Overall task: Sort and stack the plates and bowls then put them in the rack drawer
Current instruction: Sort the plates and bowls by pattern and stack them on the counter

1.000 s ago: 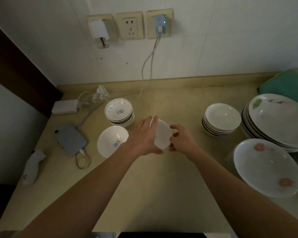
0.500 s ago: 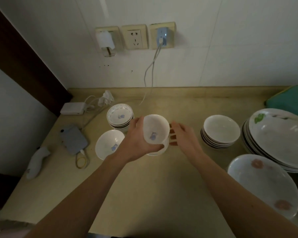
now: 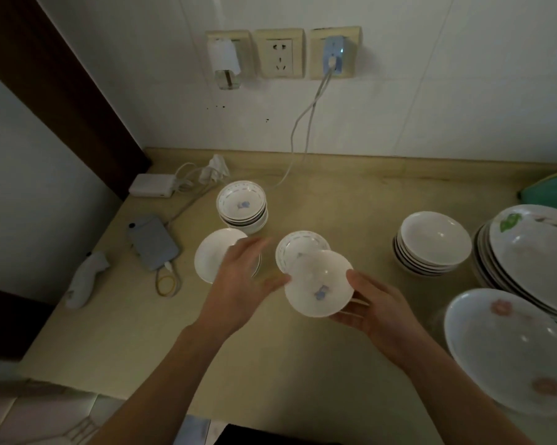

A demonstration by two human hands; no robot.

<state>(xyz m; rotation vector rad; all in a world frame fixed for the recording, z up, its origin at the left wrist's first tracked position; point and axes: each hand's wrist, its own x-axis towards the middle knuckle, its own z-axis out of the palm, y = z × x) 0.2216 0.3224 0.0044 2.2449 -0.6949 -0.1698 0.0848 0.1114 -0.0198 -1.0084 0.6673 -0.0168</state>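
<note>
The right hand (image 3: 372,311) is gripping a small white ceramic bowl with a blue motif (image 3: 318,284) at its right rim, thumb over the edge and fingers beneath, holding it tilted above the beige countertop (image 3: 351,200). Directly behind it a second small white bowl with a dotted rim (image 3: 298,247) is showing — whether it is resting on the counter cannot be told. The left hand (image 3: 243,284) is hovering with fingers loosely spread and motion-blurred, holding nothing, just left of the held bowl. The matching plain white bowl with a blue motif (image 3: 214,253) is lying further left, nearer the left hand — a hand-over likely precedes stacking.
</note>
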